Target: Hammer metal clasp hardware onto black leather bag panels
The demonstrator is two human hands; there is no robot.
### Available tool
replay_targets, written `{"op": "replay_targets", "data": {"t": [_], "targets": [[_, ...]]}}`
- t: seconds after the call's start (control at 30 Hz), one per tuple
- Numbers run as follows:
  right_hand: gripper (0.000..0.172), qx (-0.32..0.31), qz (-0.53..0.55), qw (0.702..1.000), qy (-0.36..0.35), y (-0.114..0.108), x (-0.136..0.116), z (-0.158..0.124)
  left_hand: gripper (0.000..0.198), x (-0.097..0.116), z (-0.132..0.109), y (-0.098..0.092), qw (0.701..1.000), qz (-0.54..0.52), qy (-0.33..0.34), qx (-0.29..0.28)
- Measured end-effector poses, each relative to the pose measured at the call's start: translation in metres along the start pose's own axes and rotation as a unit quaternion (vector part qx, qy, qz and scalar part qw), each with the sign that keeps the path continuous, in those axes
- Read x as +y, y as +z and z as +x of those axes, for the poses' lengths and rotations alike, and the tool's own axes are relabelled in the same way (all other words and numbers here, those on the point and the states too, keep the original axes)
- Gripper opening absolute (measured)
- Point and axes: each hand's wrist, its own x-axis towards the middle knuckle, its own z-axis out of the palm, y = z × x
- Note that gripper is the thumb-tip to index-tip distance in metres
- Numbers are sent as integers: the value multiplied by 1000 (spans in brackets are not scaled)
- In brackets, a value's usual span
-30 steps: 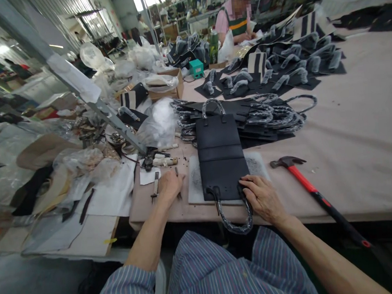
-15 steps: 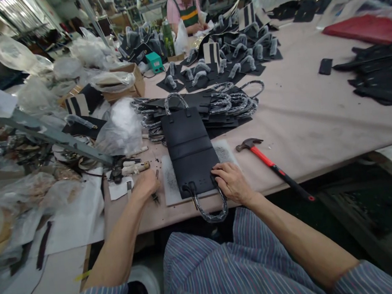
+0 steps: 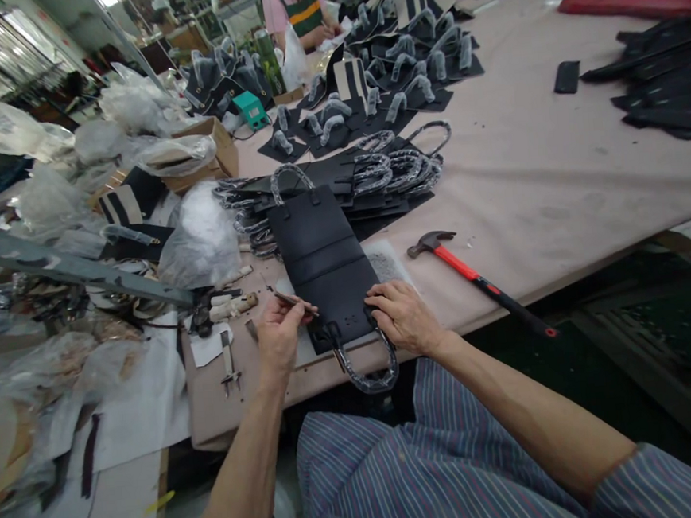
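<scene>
A black leather bag panel (image 3: 325,249) lies flat with a plastic-wrapped handle at each end. The near handle (image 3: 370,381) hangs over the table edge. My right hand (image 3: 407,318) grips the panel's near right corner, where the handle meets it, with fingers curled. My left hand (image 3: 280,336) pinches a thin rod-like metal tool (image 3: 292,299), whose tip is over the panel's near left part; its exact kind is unclear. Small holes show near the panel's near edge. Under the panel is a pale board (image 3: 390,263).
A claw hammer (image 3: 463,270) with a red and black handle lies to the right. Behind the panel is a pile of black bag pieces (image 3: 393,179). Calipers (image 3: 229,364) lie left, near plastic bags (image 3: 197,239). A person (image 3: 296,15) works across the table.
My left hand has come up from the table and moved right to the panel, now with the thin tool over it. My right hand stays on the corner. The view has shifted slightly.
</scene>
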Motion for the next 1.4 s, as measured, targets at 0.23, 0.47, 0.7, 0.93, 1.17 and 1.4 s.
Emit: {"op": "replay_targets", "data": {"t": [0.23,0.47,0.7,0.93,1.17,1.4], "targets": [[25,1,-4,1000,-9,1,2,0,14,-35,-28,43,992,59,95,-52],[24,1,-4,1000,-2,0,2,1,13,-41,-30,44,991,79,104,-32],[24,-2,-8,1000,-1,0,3,0,12,-46,-30,44,988,94,118,-32],[23,-6,-10,1000,3,-2,1,1,9,-46,-28,43,985,104,125,-51],[24,-1,0,1000,1,-2,2,1,10,-48,-28,43,981,138,130,-43],[24,-1,-5,1000,2,-3,2,2,10,-47,-27,43,980,139,131,-46]]}}
